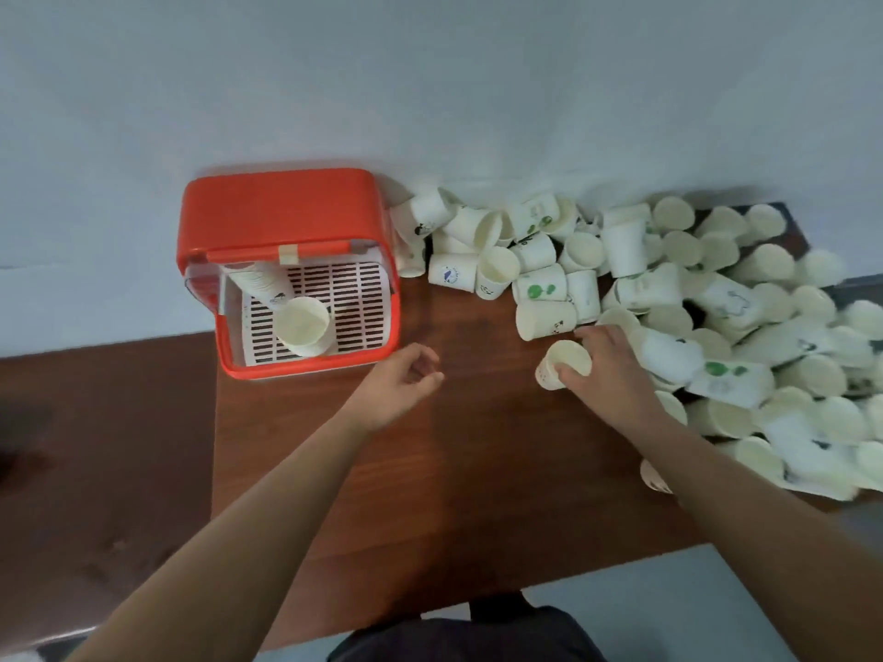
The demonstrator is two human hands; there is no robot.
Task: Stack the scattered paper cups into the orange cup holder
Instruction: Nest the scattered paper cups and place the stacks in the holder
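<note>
the orange cup holder (286, 217) sits at the table's (454, 470) far left edge against the wall, its lid up over a white slotted floor, with a tilted stack of nested cups (291, 310) inside, open mouth facing the camera. the right hand (609, 370) grips a single paper cup (559, 365), pale cream and lying on its side at the near edge of the heap of scattered cups (716, 303), some printed with green or blue marks. the left hand (403, 382) hovers empty, fingers loosely curled, just in front of the holder.
</note>
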